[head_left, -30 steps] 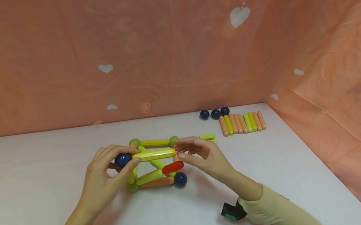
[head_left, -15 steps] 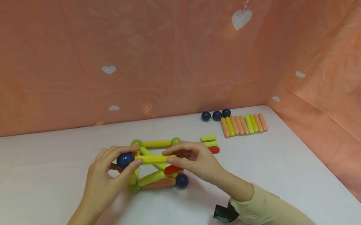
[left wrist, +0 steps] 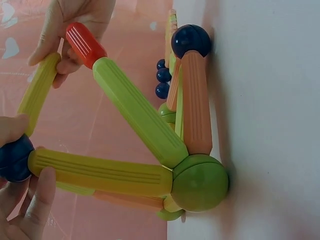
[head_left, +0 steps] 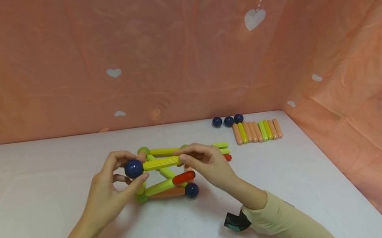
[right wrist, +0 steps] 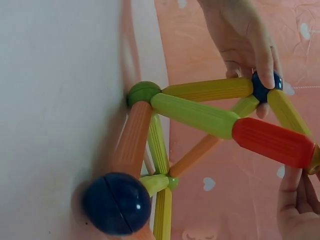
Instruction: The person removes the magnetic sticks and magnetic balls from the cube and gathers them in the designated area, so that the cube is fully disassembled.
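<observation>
At the raised blue ball [head_left: 134,168], the left hand [head_left: 107,189] is gripping with clamped fingers; right of it, the right hand [head_left: 211,166] is pinching the yellow rod [head_left: 160,164]. A sideways tug could be unseating the ball from its supporting rod [left wrist: 100,172].

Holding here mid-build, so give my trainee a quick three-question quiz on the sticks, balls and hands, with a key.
1. How many loose dark blue balls lie near the row of sticks at the back right?
2. True or false: the right hand is the one gripping the raised dark blue ball.
3. The red piece meets, end to end, a stick of which colour? (a) orange (b) light green (c) purple

Key:
1. Three.
2. False: the left hand grips it; the right pinches a yellow stick.
3. (b): it meets the light green stick.
</observation>
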### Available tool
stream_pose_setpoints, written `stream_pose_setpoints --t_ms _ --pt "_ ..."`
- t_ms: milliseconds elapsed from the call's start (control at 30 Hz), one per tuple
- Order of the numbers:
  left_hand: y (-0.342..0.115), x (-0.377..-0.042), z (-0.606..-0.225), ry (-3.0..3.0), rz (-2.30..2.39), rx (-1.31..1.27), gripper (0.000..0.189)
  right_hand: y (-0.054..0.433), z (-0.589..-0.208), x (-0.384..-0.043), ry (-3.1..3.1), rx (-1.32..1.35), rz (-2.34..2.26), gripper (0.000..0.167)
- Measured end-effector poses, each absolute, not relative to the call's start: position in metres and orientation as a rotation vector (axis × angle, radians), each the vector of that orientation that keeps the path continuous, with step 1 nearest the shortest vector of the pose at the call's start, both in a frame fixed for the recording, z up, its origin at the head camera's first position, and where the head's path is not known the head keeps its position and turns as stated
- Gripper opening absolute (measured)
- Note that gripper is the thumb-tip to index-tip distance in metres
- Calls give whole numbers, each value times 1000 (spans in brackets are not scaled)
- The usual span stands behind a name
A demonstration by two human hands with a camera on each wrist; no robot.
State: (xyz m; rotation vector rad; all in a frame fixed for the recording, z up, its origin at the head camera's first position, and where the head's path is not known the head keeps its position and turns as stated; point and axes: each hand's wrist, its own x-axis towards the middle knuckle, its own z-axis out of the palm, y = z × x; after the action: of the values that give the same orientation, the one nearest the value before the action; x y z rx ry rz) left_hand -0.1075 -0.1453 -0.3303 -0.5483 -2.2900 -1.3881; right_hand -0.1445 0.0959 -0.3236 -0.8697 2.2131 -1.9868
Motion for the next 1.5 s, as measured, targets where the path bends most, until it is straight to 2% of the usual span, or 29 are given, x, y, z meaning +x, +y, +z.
stream_pose_setpoints --t_ms 167,500,967,1100,1333,1500 --pt "-147 -108 -330 -2307 -1414 -538 41 98 -322 -143 2187 -880 -1979 39" --pt "-143 -110 -331 -2295 -1415 -583 41 103 -327 -141 2265 -846 -1970 27" --pt "-129 -106 -327 -2332 -1388 -588 40 112 -335 -139 2270 -905 -2030 33" --pt "-128 -106 -327 -2321 -1374 -603 39 111 -334 -140 2278 -905 -2045 29" --pt "-127 -106 -326 -2332 -1376 -582 38 108 -332 -142 2303 -767 -2018 26" --pt "-133 -106 -327 -2277 -1360 -599 39 119 -330 -152 2373 -485 -2085 23"
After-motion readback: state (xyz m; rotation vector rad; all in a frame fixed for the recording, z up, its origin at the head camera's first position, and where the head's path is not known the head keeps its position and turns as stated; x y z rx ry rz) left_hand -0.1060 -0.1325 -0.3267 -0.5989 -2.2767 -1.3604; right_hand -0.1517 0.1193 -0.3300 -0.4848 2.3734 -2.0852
